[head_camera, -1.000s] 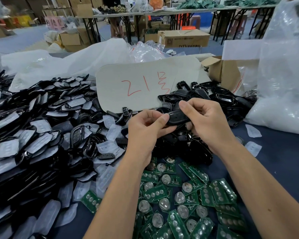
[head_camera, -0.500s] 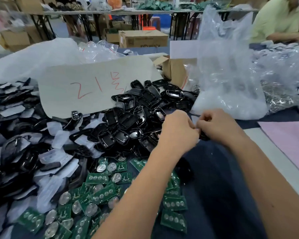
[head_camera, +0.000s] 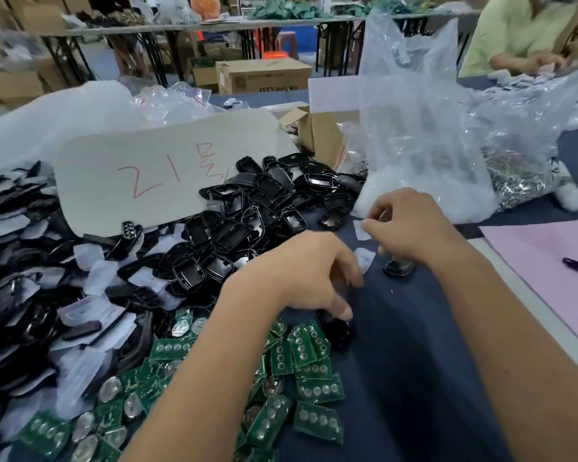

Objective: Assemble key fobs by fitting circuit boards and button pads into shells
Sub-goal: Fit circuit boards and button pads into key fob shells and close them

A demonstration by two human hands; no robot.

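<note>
Change: both hands have drifted apart since half a second ago; a dark fob now lies on the cloth.
Right hand (head_camera: 411,228): fingers curled, fingertips seemingly pinching a clear button pad (head_camera: 359,228); the contact is blurred.
Left hand (head_camera: 301,275): loosely curled over the cloth, apparently holding nothing.
Fob (head_camera: 397,266): lying just under the right wrist, apart from the heaps.
Spare pad (head_camera: 364,258): between the hands.
Shells (head_camera: 214,261): black heap beyond the left hand.
Circuit boards (head_camera: 314,388): green scatter near the left forearm.
Progress: one fob looks set aside; large heaps remain unassembled.
</note>
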